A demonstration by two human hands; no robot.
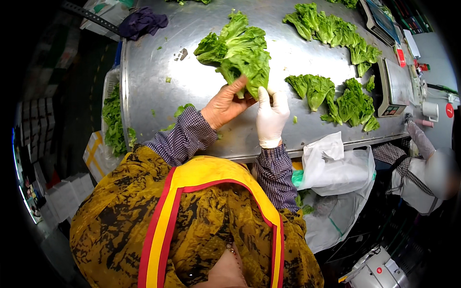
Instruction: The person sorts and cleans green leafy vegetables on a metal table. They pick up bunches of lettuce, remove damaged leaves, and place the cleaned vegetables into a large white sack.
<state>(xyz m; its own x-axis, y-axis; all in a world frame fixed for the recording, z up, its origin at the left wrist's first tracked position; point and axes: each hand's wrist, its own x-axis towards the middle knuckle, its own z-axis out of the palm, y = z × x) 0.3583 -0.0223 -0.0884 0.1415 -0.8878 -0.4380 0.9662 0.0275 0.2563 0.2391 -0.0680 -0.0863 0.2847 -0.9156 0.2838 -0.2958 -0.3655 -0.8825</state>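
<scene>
My bare left hand holds a green lettuce head near its base, the thumb lying over the leaves. My right hand, in a white glove, pinches a leaf at the lower right edge of that head. Just beyond it, more lettuce rests on the stainless steel table. To the right, a short row of lettuce heads lies near a weighing scale. Farther back, a longer row of lettuce curves toward a second scale.
A purple cloth lies at the table's far left corner. Below the left edge stands a white basket of greens. A white plastic bag hangs at the near edge. Another person is at the right, near a white mug.
</scene>
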